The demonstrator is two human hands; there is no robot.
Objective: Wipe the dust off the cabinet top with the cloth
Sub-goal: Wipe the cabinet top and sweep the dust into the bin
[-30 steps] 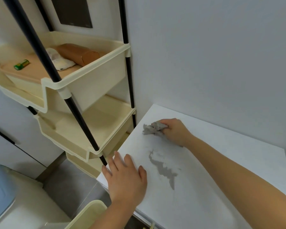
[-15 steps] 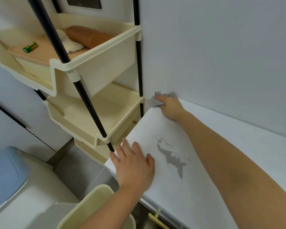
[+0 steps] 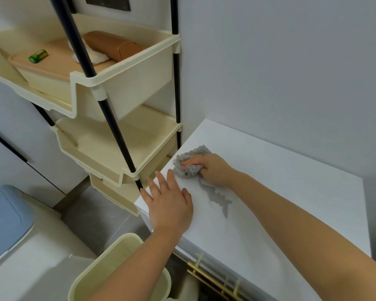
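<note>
**On the white cabinet top, both hands down and the cloth bunched near the left edge**

On the cabinet top (image 3: 291, 192), the right hand (image 3: 213, 169) is curled round a crumpled grey cloth (image 3: 188, 165), fingers closed over it and pressing it to the surface close to the top's left edge. The cloth bulges out ahead of the knuckles, with one corner poking up toward the wall.

Just nearer the person than that hand, the left hand (image 3: 169, 203) lies flat on the cabinet top, palm down, fingers spread and pointing away, holding nothing. Its fingertips reach almost to the cloth, though whether they touch it cannot be told.

Between the two hands and under the right wrist runs a ragged grey dust patch (image 3: 219, 197), tapering toward the near edge.

Left of both hands stands a cream tiered rack (image 3: 126, 83) on black poles, close against the cabinet's side. Its upper tray carries a brown pouch (image 3: 115, 47) and a small green battery (image 3: 37, 55). Below the left forearm sits a cream bin (image 3: 109, 263).
</note>
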